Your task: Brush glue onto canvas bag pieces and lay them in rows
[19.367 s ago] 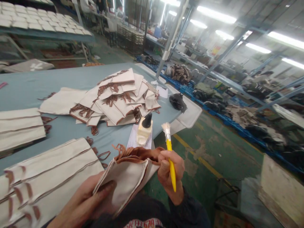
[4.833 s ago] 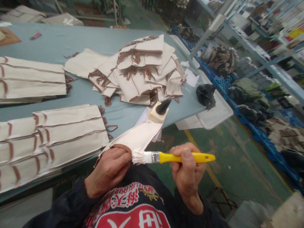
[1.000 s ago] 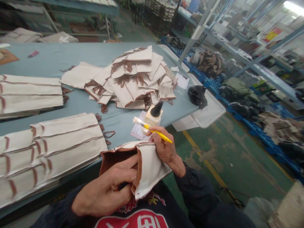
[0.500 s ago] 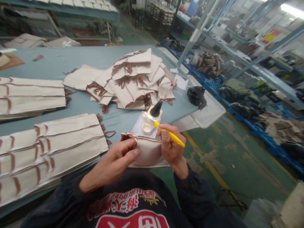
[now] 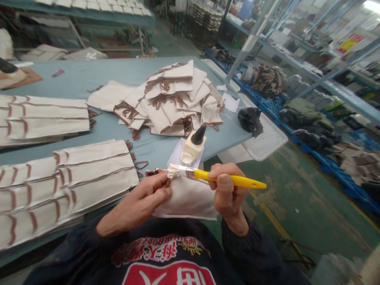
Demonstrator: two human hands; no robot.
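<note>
My left hand (image 5: 145, 202) pinches the upper left corner of a cream fabric piece (image 5: 187, 200) with brown edging, held at the table's front edge. Between the fingers of my right hand (image 5: 230, 190) is a paintbrush (image 5: 234, 178) with a yellow handle, lying nearly level. Its pale-coated bristles meet the top edge of the fabric near my left fingertips. Just beyond stands a cream-coloured bottle (image 5: 192, 148) with a black cone top, smeared with pale paste, on a sheet of paper (image 5: 176, 152).
A heap of cream fabric pieces (image 5: 175, 99) with brown cords lies on the blue-green table (image 5: 118, 65). Overlapping rows of similar pieces (image 5: 97, 170) fill the left side. Crumpled black material (image 5: 249, 120) sits at the right corner, near a white tray (image 5: 271, 136).
The brush has moved from the bottle area left and toward me, onto the fabric edge. My right hand has turned it nearly level. My left hand keeps its pinch.
</note>
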